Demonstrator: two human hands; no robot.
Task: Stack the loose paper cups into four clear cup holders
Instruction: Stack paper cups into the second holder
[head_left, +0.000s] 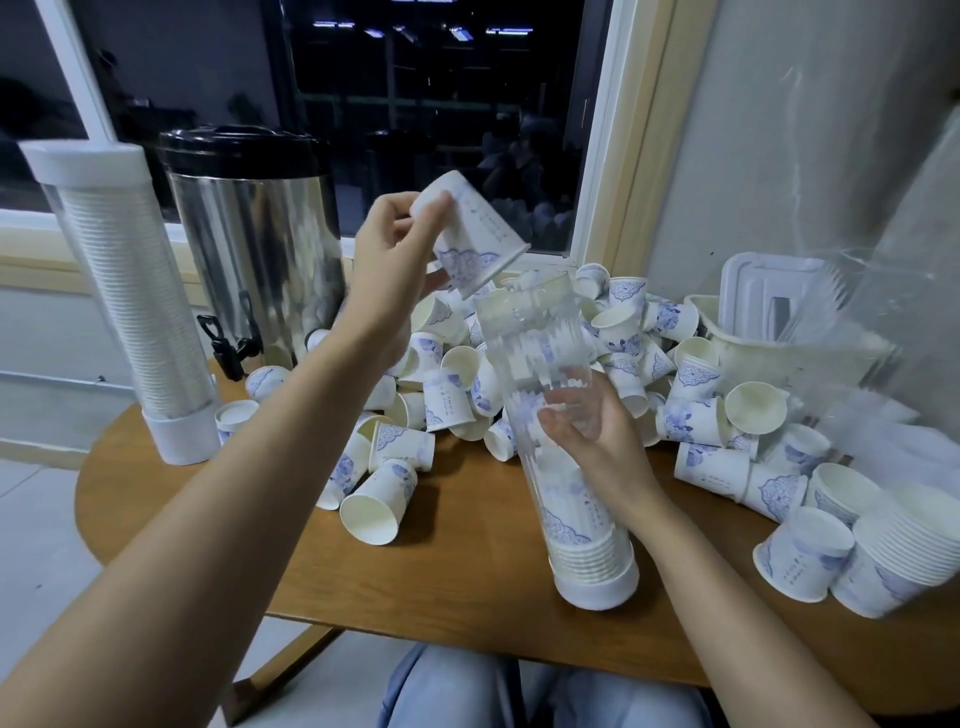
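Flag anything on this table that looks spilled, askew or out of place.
The loose paper cups lie spilled in a jumbled heap across the wooden table, many on their sides, some beside the metal urn. Nothing looks damaged.

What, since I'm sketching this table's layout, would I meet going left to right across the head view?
Full cup holder → steel urn → left hand with a paper cup → partly filled cup holder → white basket.
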